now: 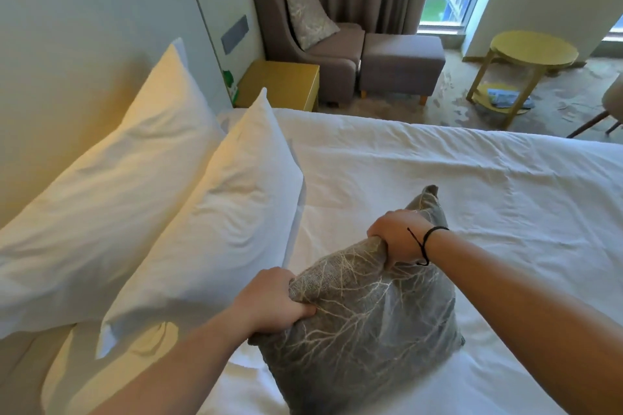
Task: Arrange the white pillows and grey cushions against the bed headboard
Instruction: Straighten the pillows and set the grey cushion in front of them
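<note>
A grey cushion (367, 323) with a pale branch pattern stands on the white bed (455, 178) in front of me. My left hand (273, 300) grips its near left edge and my right hand (401, 236) grips its top edge. Two white pillows lean in a row at the left: the rear pillow (111, 192) rests against the pale headboard (67, 61), the front pillow (215, 229) leans on the rear one. The cushion is just right of the front pillow, apart from it.
A second grey patterned cushion (308, 13) sits on a brown armchair (337, 54) with a footstool (401, 64) beyond the bed. A yellow bedside table (283, 82) stands by the headboard. A round yellow side table (529, 57) is near the window.
</note>
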